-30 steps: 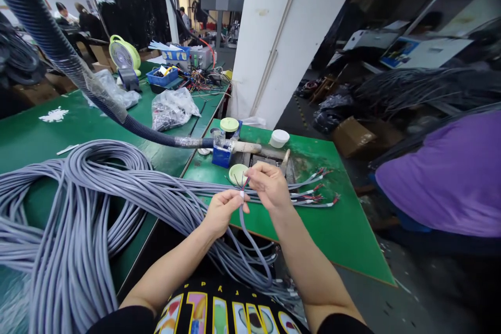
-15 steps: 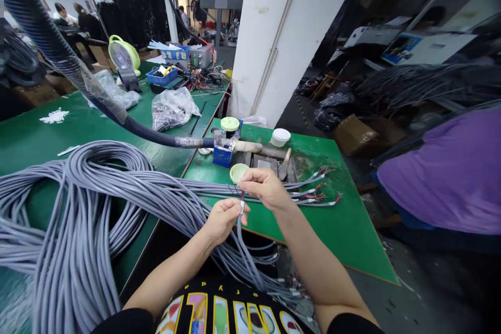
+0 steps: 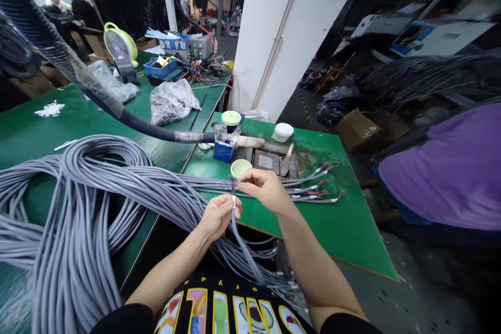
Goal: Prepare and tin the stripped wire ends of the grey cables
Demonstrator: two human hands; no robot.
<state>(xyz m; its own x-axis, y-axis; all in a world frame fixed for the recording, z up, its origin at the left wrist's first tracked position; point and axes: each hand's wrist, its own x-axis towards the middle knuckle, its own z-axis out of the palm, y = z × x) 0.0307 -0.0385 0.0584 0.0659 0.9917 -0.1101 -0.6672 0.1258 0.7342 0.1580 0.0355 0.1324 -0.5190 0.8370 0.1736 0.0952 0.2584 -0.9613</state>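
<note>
My left hand (image 3: 216,217) pinches a grey cable (image 3: 241,244) just below its stripped end, holding it upright over the near edge of the small green table (image 3: 344,229). Thin coloured wires (image 3: 232,185) fan out of the cable's tip. My right hand (image 3: 264,188) is closed on those wires at the top. The cable runs down toward my lap. Behind my hands several finished grey cable ends (image 3: 313,188) with red tips lie on the green table.
A large coil of grey cables (image 3: 78,209) covers the left bench. A corrugated black hose (image 3: 78,83) ends at a blue fixture (image 3: 224,148) beside a metal plate (image 3: 268,160), round lids (image 3: 239,167) and a white tub (image 3: 282,131). A person in purple (image 3: 442,167) bends at right.
My hands stay on the cable end; the right hand has shifted slightly left and the coloured wires are now spread apart more visibly at the tip.
</note>
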